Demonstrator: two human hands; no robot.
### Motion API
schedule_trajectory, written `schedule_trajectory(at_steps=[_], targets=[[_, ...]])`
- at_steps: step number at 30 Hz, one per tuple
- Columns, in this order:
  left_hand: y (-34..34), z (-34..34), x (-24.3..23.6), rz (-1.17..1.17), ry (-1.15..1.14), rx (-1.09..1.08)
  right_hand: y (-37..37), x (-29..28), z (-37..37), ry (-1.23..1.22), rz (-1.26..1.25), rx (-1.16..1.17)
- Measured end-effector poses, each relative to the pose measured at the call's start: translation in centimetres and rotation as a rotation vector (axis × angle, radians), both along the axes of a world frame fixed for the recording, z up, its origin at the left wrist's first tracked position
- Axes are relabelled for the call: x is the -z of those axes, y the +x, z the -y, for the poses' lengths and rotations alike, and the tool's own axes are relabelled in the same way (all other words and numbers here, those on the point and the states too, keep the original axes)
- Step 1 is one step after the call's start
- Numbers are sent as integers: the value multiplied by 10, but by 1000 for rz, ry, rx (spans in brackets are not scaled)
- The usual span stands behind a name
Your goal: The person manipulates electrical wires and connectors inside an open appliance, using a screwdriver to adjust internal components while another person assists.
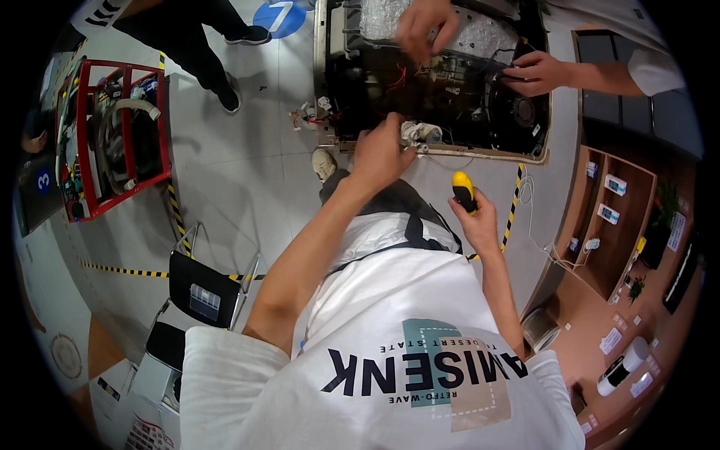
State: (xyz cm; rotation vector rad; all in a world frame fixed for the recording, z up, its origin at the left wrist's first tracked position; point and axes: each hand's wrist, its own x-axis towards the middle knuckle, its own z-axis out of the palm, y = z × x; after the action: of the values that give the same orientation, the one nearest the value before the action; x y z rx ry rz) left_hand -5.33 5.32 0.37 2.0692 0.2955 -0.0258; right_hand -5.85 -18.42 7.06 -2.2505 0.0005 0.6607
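An opened appliance cabinet [536, 156] with dark insides lies in front of me. My left hand [382, 154] is at its near edge, fingers curled beside a whitish, motor-like part [424, 133]; what the fingertips hold, if anything, is hidden. Farther right and lower, my right hand [481, 223] is closed round a screwdriver with a yellow and black handle [463, 187]. The handle's yellow end points up toward the cabinet, and the shaft cannot be seen. Across the cabinet, another person's hands [427, 30] work among the wires, one of them near a black cable.
To the left stands a red-framed rack [127, 67] with hoses and wires. A black chair [199, 289] is at lower left. Loose connectors [307, 118] lie by the cabinet's corner. Striped tape [514, 202] marks the floor; wooden shelves [615, 217] line the right.
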Motion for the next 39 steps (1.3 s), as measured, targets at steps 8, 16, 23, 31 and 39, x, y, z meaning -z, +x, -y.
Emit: schedule_trajectory(at_steps=[8,16,23,31,39], targets=[[-8,-97,18,-222,-925,-266,-33,-15,-24,-59,54,42],[-82,-188,100,-216,-1678,-478,-59,-16,-26,-94,-8,111],[-98,-165,137,-441,-1658,-717,-67,-24,-31,-120,5,79],[-86,-144,114,-404,-638,-836,-59,-31,-23,-61,53,144],[-41,-72,21,87,-181,-439,-4,-77,-18,-88,107,278]])
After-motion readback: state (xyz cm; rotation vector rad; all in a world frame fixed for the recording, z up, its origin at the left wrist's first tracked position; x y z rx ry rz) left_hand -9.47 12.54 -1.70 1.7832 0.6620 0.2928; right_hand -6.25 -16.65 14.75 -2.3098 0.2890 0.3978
